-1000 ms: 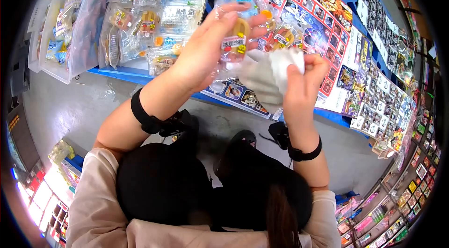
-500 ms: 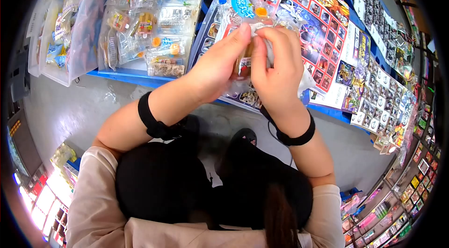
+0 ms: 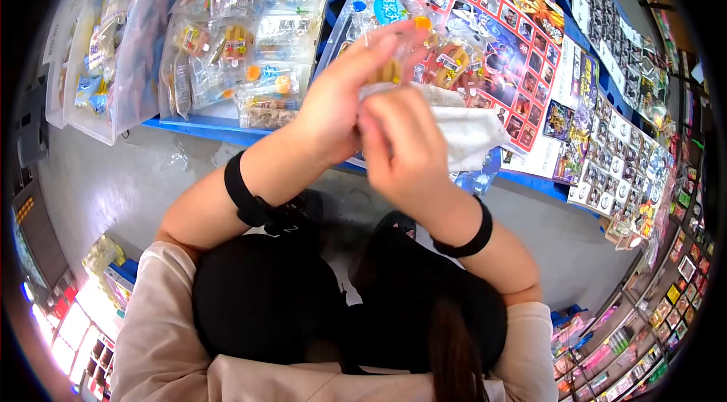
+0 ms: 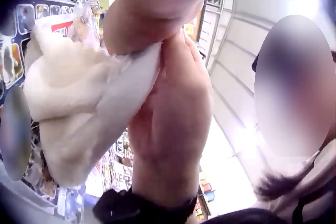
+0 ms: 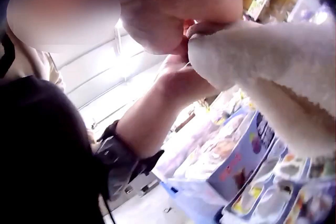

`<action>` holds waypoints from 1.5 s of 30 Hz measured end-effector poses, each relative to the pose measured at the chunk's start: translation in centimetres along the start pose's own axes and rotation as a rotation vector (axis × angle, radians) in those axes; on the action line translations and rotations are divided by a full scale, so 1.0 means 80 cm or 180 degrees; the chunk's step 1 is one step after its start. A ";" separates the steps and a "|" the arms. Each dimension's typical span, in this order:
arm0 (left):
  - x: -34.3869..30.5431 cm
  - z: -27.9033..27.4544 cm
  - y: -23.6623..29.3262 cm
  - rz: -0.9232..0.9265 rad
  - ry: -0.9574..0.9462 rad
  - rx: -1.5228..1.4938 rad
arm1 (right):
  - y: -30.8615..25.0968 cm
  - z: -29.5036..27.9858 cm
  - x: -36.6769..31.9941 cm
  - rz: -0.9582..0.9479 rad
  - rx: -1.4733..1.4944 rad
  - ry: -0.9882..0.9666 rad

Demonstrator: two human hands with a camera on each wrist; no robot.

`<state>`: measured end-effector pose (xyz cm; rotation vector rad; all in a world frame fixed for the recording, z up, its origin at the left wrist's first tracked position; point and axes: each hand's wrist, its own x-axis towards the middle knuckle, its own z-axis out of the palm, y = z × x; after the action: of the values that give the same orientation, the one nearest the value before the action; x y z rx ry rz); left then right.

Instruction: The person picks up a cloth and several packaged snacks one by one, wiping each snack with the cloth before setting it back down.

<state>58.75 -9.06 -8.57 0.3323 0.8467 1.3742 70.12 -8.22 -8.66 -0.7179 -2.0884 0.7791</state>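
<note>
In the head view my left hand (image 3: 337, 103) holds a clear-wrapped snack packet (image 3: 385, 71), thumb and fingers raised around it; blur hides the exact grip. My right hand (image 3: 407, 140) is bent against the left palm, pinching a white cloth (image 3: 473, 135) that trails off to the right. The left wrist view has the bunched cloth (image 4: 73, 98) hanging from the right hand (image 4: 176, 92), close below the left hand (image 4: 157, 8). Seen from the right wrist, the cloth (image 5: 262, 56) comes out from under the right hand's (image 5: 184, 3) curled fingers. The packet's lower part is hidden.
More snack packets (image 3: 454, 61) and a blue-labelled bag (image 3: 390, 9) lie on printed sheets (image 3: 522, 61). To the left are a tray of wrapped packets (image 3: 204, 110) and a clear plastic bin (image 3: 132, 91). Printed card sheets (image 3: 621, 175) cover the right side.
From beyond the packet, the right hand has come in with the cloth, then moved down and left against the left palm. The left hand's fingers have shifted around the packet.
</note>
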 end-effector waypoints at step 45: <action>-0.009 -0.006 -0.015 0.0304 -0.0439 0.0557 | 0.028 -0.017 -0.002 0.0507 0.0602 0.0388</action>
<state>59.32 -10.15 -9.44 0.6029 0.8465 1.3514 71.79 -6.51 -9.66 -0.8126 -1.8364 0.9815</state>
